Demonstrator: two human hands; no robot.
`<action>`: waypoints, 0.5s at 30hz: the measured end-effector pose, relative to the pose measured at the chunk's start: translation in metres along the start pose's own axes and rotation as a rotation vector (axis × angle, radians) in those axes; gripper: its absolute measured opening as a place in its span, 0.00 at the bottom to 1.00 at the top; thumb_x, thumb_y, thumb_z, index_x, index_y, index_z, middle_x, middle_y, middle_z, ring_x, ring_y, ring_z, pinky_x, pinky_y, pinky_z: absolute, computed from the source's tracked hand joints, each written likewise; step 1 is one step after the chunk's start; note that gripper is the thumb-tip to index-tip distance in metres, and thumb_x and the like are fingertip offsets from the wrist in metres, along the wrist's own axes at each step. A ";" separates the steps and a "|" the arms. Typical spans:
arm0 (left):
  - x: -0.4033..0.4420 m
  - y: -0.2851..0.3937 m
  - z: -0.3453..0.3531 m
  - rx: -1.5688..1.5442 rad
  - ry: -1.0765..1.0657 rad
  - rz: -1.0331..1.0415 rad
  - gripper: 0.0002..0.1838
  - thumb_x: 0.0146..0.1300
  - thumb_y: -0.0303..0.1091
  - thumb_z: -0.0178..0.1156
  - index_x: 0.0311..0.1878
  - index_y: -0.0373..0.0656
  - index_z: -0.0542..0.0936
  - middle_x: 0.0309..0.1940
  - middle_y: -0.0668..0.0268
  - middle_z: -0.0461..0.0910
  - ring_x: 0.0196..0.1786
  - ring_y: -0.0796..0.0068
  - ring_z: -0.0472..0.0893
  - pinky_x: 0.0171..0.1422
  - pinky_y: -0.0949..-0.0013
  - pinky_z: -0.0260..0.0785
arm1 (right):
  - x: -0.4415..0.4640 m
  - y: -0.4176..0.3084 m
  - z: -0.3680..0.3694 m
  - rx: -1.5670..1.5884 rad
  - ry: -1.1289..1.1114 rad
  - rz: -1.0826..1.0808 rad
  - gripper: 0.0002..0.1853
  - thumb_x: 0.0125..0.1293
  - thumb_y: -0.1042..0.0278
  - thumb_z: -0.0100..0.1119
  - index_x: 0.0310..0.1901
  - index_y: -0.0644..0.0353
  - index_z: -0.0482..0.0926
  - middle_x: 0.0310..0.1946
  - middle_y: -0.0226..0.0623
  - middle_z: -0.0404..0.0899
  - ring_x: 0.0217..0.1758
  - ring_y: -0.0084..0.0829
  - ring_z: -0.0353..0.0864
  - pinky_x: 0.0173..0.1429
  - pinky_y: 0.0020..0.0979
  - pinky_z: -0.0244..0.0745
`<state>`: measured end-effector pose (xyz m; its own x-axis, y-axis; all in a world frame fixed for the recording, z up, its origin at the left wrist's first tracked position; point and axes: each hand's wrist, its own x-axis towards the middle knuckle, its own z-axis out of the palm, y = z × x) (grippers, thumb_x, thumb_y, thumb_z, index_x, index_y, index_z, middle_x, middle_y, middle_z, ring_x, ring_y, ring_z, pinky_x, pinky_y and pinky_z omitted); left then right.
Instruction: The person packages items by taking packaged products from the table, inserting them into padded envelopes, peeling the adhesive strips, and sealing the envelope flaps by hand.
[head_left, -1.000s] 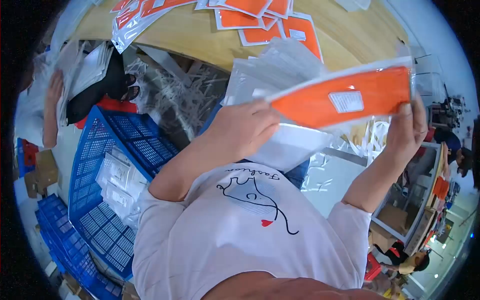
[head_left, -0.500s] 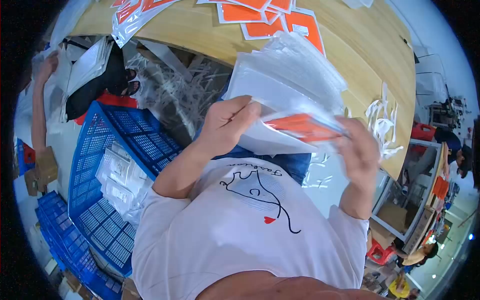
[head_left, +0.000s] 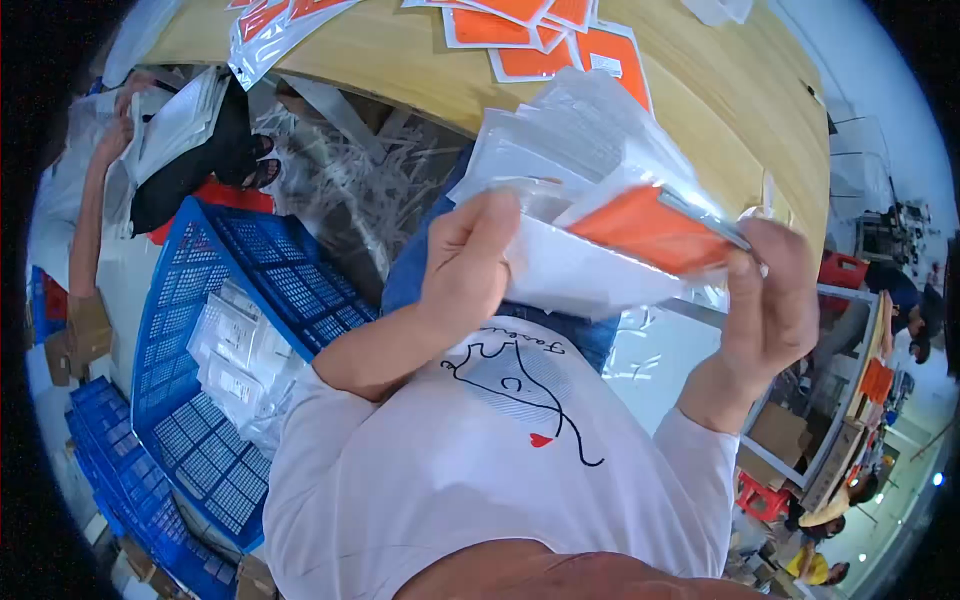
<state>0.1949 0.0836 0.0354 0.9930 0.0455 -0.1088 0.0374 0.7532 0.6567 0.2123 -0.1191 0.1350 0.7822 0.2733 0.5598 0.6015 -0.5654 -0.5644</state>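
- The right hand [head_left: 775, 300] has moved outward since the previous frame, away from the left hand [head_left: 468, 255]; the two are now well apart, with the work stretched between them.
- The left hand is closed on the left end of a stiff, flat white plastic mailer [head_left: 590, 275], its thumb uppermost.
- The right hand pinches the clear edge of a bright orange packet in glossy film with a pale border [head_left: 650, 235].
- The orange packet lies between the hands, against the far side of the white mailer; more of its orange face shows than in the frame before, when it was a blurred, narrow band.
- Its surface is shiny and slightly rumpled, slanting down toward the right hand; its right end is smeared by motion and seems to be bent over, though the blur makes that uncertain.
- Just beyond it, a fanned stack of translucent white plastic sleeves [head_left: 580, 120] reaches over the near edge of a light wooden table [head_left: 740, 110].
- Farther off on the table, flat orange packets with pale borders [head_left: 612, 60] overlap.
- To the left, a blue plastic lattice basket [head_left: 165, 330] holds labelled white packets [head_left: 240, 360].
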 end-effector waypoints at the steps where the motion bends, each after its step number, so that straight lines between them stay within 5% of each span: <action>1: 0.000 -0.003 -0.002 -0.029 -0.023 -0.035 0.12 0.68 0.30 0.48 0.45 0.34 0.78 0.34 0.67 0.77 0.34 0.84 0.68 0.39 0.82 0.62 | 0.000 0.000 -0.002 0.014 -0.020 -0.005 0.10 0.53 0.73 0.64 0.38 0.61 0.83 0.38 0.35 0.79 0.37 0.32 0.75 0.41 0.29 0.69; 6: -0.002 -0.044 -0.053 0.233 -0.119 -0.123 0.12 0.66 0.29 0.50 0.47 0.36 0.79 0.35 0.67 0.78 0.35 0.83 0.69 0.40 0.82 0.62 | -0.030 0.012 0.027 -0.450 -0.427 -0.179 0.11 0.53 0.71 0.64 0.39 0.59 0.81 0.40 0.34 0.78 0.39 0.33 0.76 0.44 0.31 0.70; 11: 0.009 -0.021 -0.038 0.603 -0.095 0.057 0.10 0.64 0.29 0.52 0.43 0.37 0.80 0.27 0.69 0.76 0.30 0.83 0.68 0.35 0.80 0.61 | -0.055 0.026 0.044 -0.237 -0.370 0.008 0.14 0.52 0.71 0.65 0.42 0.59 0.80 0.42 0.35 0.77 0.42 0.34 0.76 0.46 0.32 0.69; 15: 0.011 -0.005 -0.037 0.781 -0.225 0.066 0.08 0.63 0.29 0.54 0.38 0.37 0.80 0.22 0.70 0.73 0.26 0.83 0.66 0.30 0.79 0.59 | -0.053 0.031 0.061 -0.228 -0.222 -0.145 0.16 0.51 0.70 0.65 0.44 0.60 0.79 0.43 0.35 0.76 0.44 0.34 0.75 0.47 0.32 0.69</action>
<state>0.2016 0.1045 0.0029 0.9915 -0.1216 0.0462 -0.0372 0.0749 0.9965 0.1996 -0.1038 0.0511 0.7224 0.5118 0.4650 0.6769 -0.6609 -0.3242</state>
